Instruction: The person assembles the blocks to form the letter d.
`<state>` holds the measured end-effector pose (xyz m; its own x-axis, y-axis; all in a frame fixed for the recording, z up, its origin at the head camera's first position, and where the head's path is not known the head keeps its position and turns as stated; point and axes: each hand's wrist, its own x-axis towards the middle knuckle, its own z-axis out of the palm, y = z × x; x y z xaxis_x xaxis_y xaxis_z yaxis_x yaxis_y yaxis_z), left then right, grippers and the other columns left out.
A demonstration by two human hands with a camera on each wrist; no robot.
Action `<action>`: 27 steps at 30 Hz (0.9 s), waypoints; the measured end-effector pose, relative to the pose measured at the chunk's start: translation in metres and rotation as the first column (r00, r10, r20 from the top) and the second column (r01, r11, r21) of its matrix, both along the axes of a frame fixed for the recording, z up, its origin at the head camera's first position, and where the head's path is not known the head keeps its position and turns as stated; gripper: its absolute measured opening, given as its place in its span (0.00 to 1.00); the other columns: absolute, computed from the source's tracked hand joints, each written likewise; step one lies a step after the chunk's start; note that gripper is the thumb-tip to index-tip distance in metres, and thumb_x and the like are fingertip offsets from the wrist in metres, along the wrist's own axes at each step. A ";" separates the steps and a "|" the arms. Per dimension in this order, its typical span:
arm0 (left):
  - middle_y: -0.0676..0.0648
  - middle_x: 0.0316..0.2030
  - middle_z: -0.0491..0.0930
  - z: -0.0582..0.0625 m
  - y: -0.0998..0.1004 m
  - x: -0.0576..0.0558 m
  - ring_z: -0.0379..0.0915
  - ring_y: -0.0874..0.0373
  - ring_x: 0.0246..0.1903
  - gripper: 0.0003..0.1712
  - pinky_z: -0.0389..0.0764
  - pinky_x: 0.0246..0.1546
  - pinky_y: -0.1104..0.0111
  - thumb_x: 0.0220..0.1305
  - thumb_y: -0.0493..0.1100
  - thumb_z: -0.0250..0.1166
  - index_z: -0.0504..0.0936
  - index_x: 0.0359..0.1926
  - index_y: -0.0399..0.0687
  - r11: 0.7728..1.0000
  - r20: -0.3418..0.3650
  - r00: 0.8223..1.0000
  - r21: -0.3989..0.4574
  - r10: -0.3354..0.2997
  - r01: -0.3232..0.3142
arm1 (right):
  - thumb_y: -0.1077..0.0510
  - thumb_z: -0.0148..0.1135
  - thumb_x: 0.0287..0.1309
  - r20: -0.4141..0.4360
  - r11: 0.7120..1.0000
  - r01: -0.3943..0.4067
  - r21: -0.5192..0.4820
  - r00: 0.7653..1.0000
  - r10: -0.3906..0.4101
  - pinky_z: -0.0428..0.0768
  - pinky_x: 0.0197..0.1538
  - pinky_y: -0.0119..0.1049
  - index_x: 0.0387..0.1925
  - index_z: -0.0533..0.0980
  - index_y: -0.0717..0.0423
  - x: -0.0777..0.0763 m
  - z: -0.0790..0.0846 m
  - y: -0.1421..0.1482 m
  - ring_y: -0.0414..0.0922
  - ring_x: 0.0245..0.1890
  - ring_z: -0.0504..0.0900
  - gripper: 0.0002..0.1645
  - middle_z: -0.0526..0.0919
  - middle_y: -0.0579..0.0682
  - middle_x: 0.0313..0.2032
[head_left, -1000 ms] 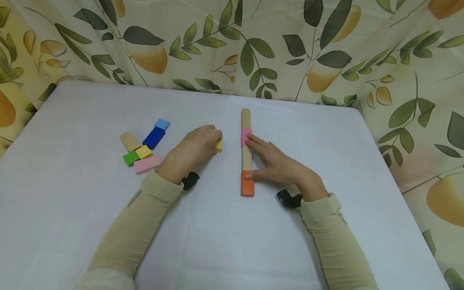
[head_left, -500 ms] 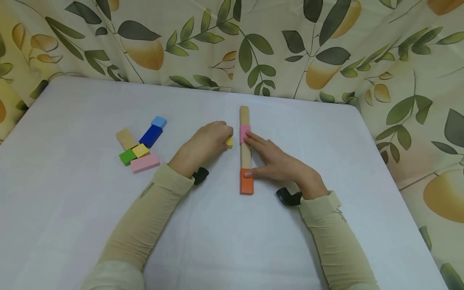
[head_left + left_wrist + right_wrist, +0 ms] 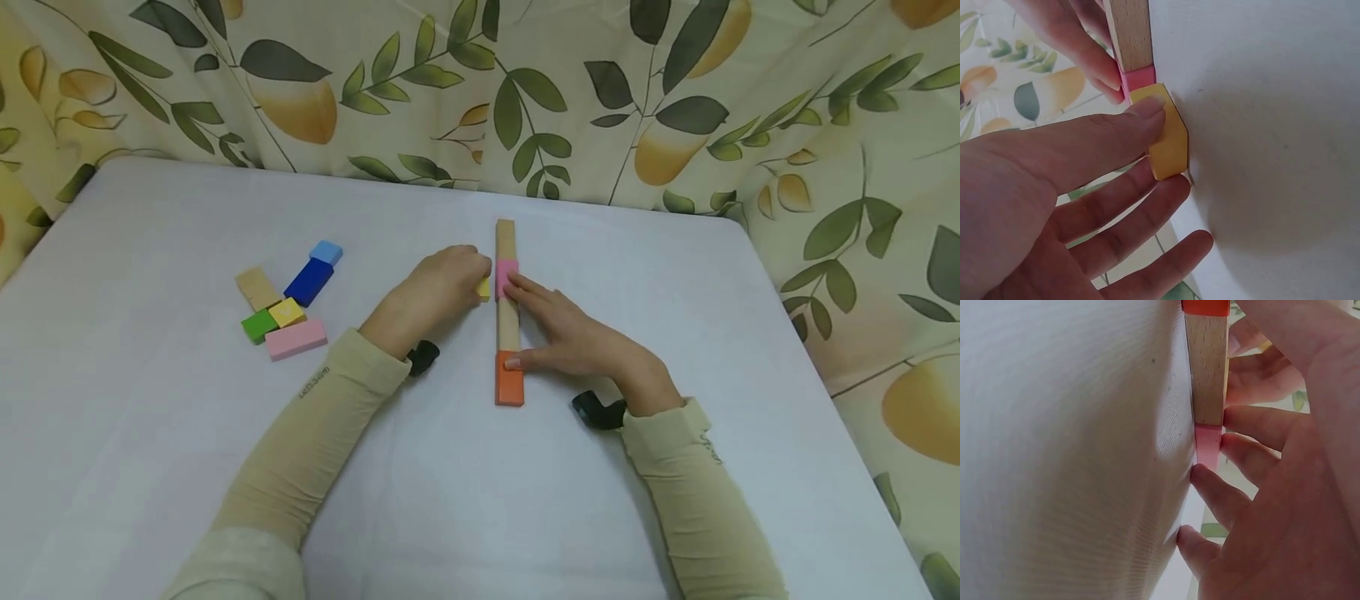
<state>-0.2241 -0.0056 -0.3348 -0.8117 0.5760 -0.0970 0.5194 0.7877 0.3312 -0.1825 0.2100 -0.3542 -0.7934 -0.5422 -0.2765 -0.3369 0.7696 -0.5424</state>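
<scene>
My left hand [image 3: 438, 287] pinches a yellow block [image 3: 1171, 140] between thumb and fingers, just left of a straight row of blocks. In the row, from far to near, lie a plain wooden block [image 3: 506, 239], a pink block [image 3: 504, 279], a second wooden block [image 3: 508, 323] and an orange block [image 3: 509, 387]. The yellow block is beside the pink one; whether they touch I cannot tell. My right hand [image 3: 585, 333] lies along the row's right side, its extended fingers at the pink block and its thumb on the orange one.
On the left of the white table [image 3: 420, 500] is a loose group: a light blue block [image 3: 326, 252], a dark blue block [image 3: 309, 282], a wooden block [image 3: 257, 288], a green block [image 3: 259, 326], a yellow block [image 3: 287, 312] and a long pink block [image 3: 296, 340]. Patterned cloth [image 3: 420, 100] hangs behind.
My left hand has moved right with the yellow block, up close to the row. The right hand and the row stay in place, and the view has shifted slightly.
</scene>
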 end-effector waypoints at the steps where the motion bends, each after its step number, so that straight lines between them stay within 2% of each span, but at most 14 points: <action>1: 0.42 0.49 0.79 -0.001 0.000 0.000 0.74 0.49 0.51 0.15 0.77 0.55 0.60 0.64 0.37 0.67 0.79 0.50 0.39 1.000 0.006 1.000 -0.006 0.003 -0.003 | 0.39 0.71 0.54 0.002 1.000 -0.001 0.000 1.000 0.001 0.42 0.77 0.59 0.79 0.47 0.47 0.000 0.000 -0.001 0.52 0.79 0.40 0.61 0.39 0.43 0.80; 6: 0.42 0.51 0.79 -0.004 0.001 -0.002 0.75 0.50 0.52 0.18 0.78 0.56 0.61 0.65 0.37 0.66 0.78 0.55 0.40 1.000 0.032 0.999 -0.020 0.018 -0.017 | 0.39 0.71 0.55 0.003 1.000 0.000 0.012 1.000 0.000 0.41 0.78 0.58 0.79 0.46 0.47 0.002 -0.003 -0.003 0.52 0.80 0.40 0.60 0.39 0.42 0.80; 15: 0.42 0.52 0.79 -0.007 -0.001 -0.004 0.75 0.50 0.51 0.21 0.78 0.54 0.60 0.66 0.29 0.59 0.76 0.59 0.40 1.000 0.037 0.999 0.008 0.019 -0.019 | 0.39 0.71 0.54 0.006 1.000 0.007 0.007 1.000 -0.007 0.41 0.78 0.58 0.79 0.45 0.44 0.002 -0.006 -0.003 0.52 0.80 0.39 0.61 0.38 0.41 0.80; 21: 0.42 0.52 0.79 -0.009 0.001 -0.005 0.75 0.50 0.51 0.21 0.79 0.53 0.59 0.66 0.33 0.63 0.74 0.60 0.40 0.998 0.036 0.998 0.029 0.047 -0.048 | 0.39 0.71 0.54 0.006 1.000 -0.001 0.013 1.000 0.001 0.38 0.78 0.57 0.79 0.45 0.46 0.001 -0.006 -0.003 0.51 0.80 0.39 0.62 0.38 0.42 0.80; 27: 0.41 0.52 0.78 -0.011 0.004 -0.006 0.75 0.49 0.53 0.23 0.79 0.54 0.59 0.65 0.37 0.67 0.74 0.60 0.39 0.998 -0.024 0.999 0.041 0.045 -0.044 | 0.40 0.72 0.54 -0.011 1.000 -0.007 0.016 1.000 0.007 0.37 0.78 0.56 0.79 0.45 0.47 -0.001 -0.005 -0.001 0.51 0.80 0.40 0.62 0.38 0.43 0.80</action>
